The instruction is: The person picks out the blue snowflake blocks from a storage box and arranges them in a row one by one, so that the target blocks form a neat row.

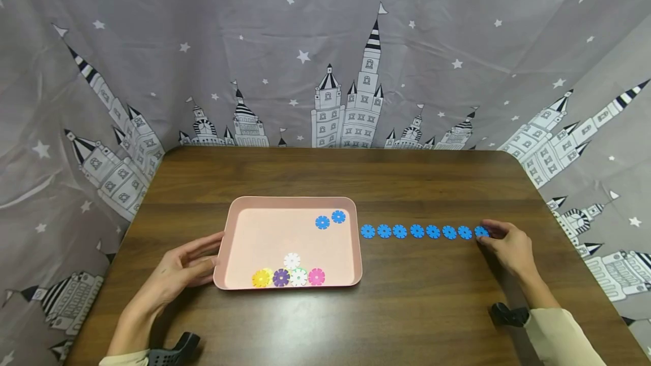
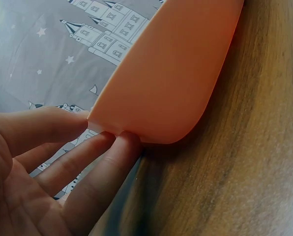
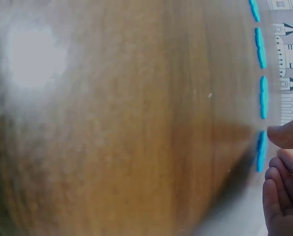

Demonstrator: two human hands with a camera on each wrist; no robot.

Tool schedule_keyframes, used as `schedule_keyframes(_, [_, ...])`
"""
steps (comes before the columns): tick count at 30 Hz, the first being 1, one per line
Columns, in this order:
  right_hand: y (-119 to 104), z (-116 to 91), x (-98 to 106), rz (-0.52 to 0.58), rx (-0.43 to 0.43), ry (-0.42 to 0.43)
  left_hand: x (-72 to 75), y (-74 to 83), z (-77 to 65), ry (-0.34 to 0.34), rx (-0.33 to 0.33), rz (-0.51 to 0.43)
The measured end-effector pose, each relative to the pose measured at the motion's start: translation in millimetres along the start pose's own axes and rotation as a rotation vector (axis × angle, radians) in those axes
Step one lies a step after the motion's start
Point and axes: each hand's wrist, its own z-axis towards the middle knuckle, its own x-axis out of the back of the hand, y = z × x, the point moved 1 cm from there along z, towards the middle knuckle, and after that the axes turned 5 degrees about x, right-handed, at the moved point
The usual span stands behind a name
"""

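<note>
In the head view, a pink tray [image 1: 290,242] lies on the table's left half. My left hand [image 1: 180,267] holds its left wall, the thumb at the rim and other fingertips against the outside, as the left wrist view shows. To the right of the tray, several blue notched discs [image 1: 417,231] lie flat in a straight row. At the row's right end my right hand [image 1: 511,247] has thumb and index finger at the edges of the last blue disc [image 1: 481,232]. That disc [image 3: 261,151] lies on the table in the right wrist view.
Inside the tray are two blue discs [image 1: 322,222], plus a white disc [image 1: 292,260], a purple disc [image 1: 281,277], a pink disc [image 1: 316,277] and several others along its near wall. A grey castle-print curtain [image 1: 285,44] surrounds the brown wooden table [image 1: 407,315].
</note>
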Motion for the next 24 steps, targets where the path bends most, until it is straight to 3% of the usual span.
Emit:
schedule_keyframes(4, [-13,1,1,0.01,0.027,0.03,-0.4,0.1,0.3,0.003,0.0,0.012])
schedule_keyframes(7, [-33,4,0,0.023,0.083,0.002,-0.3,0.2,0.3,0.011,0.003,0.022])
schedule_keyframes(18, [-120,17,-28,0.22,0.187,-0.233,0.5,2.0,-0.7,0.027,0.012,0.046])
schedule_keyframes(24, [-160,21,-48,0.283,0.241,-0.307,-0.1,1.8,-0.2,0.016,0.001,0.038])
